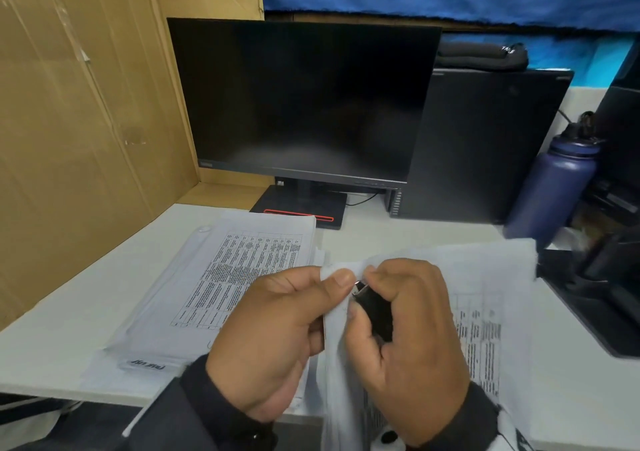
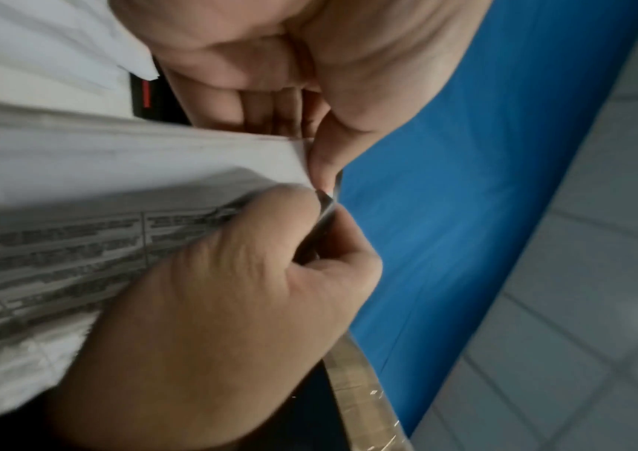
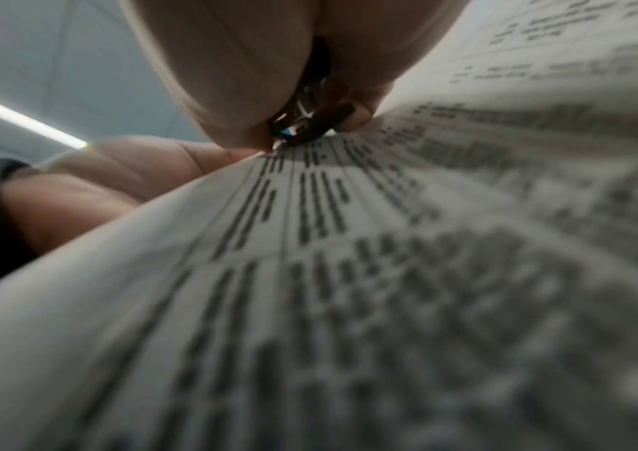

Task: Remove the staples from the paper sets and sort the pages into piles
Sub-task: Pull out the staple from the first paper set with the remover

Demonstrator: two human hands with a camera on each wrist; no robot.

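Observation:
My left hand [image 1: 333, 286] pinches the top corner of a stapled paper set [image 1: 485, 298], which I hold up above the desk's front edge. Gripped in my right hand [image 1: 366, 293] is a black staple remover [image 1: 375, 308]; its metal tip touches that corner next to my left thumb. In the left wrist view the staple remover [image 2: 324, 213] meets the paper set [image 2: 116, 189] between both hands. The right wrist view shows the staple remover [image 3: 301, 123] with its tip on the printed page [image 3: 386, 274]. A pile of loose printed pages [image 1: 242, 270] lies on the desk to the left.
A dark monitor [image 1: 304, 104] stands behind the pile, with a black computer case [image 1: 485, 145] to its right. A blue water bottle [image 1: 554, 187] and black desk items [image 1: 606, 294] crowd the right side. A cardboard wall [image 1: 86, 121] bounds the white desk [image 1: 69, 312] on the left.

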